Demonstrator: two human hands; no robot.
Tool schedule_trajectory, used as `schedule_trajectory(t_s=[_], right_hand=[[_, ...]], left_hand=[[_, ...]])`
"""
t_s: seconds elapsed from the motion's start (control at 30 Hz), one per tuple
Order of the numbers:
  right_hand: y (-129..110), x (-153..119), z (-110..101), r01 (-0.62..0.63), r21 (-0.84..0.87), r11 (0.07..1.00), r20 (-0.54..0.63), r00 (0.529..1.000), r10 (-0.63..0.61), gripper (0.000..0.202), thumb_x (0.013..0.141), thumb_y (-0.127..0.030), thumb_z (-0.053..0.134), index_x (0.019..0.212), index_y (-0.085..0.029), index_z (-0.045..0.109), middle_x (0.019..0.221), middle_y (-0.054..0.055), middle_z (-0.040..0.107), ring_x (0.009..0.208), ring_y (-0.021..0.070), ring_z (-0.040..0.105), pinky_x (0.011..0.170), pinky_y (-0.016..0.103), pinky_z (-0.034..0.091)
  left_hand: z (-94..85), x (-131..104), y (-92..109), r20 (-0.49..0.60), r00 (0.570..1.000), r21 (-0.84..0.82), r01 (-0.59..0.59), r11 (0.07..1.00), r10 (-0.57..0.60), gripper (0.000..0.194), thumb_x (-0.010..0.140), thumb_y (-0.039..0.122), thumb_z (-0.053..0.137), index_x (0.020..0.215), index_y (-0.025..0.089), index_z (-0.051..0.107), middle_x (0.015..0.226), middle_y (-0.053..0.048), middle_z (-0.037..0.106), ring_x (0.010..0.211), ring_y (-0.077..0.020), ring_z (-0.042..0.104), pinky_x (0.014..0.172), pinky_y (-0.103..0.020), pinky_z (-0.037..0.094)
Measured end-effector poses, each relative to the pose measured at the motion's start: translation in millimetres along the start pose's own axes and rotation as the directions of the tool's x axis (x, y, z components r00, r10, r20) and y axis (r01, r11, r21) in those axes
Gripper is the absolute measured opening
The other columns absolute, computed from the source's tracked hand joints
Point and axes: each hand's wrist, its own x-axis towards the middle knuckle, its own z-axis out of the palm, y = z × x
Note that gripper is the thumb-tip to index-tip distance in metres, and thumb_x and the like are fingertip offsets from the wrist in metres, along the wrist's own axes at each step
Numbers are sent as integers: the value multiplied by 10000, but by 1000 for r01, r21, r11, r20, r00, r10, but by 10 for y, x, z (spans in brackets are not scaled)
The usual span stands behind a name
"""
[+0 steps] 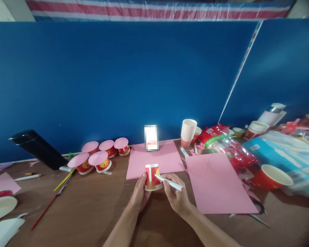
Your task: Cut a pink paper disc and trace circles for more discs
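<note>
Between my hands is a red paper cup (149, 177) with a white band and a gold emblem, its narrower end up. My left hand (139, 192) is closed around the cup's left side. A white marker pen (171, 183) is gripped in my right hand (177, 195), its tip at the cup's right side near the gold emblem. Whether the tip touches the cup I cannot tell. Behind the cup lie pink paper sheets (167, 159). To the left stand several red cups topped with pink paper discs (98, 157).
At the left are a black bottle (38, 149) and a thin red brush (45, 212). A pink sheet (218, 188) at the right partly covers dark-handled scissors (259, 205). Beyond are a stack of cups (188, 132), a red bag of paper cups (221, 140) and a tipped cup (271, 178).
</note>
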Motion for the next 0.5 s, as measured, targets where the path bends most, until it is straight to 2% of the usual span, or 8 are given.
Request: schedule_trajectory(t_s=[0.2, 0.5], right_hand=[[-2, -6, 0, -3, -31, 1000, -21, 1000, 2, 149, 867, -187, 452, 906, -172, 594, 791, 63, 637, 747, 183, 614, 701, 296, 490], [-7, -16, 16, 1, -15, 1000, -3, 1000, -1, 163, 875, -171, 438, 942, -182, 586, 816, 75, 617, 751, 192, 585, 704, 319, 480]], left_hand=[[-7, -5, -3, -2, 1000, 0, 7, 1000, -7, 284, 785, 370, 581, 919, 127, 642, 954, -90, 684, 957, -236, 614, 935, -386, 413], [4, -5, -1, -19, 1000, -15, 6, 1000, -6, 278, 782, 371, 588, 907, 130, 646, 965, -88, 680, 964, -230, 610, 956, -388, 399]])
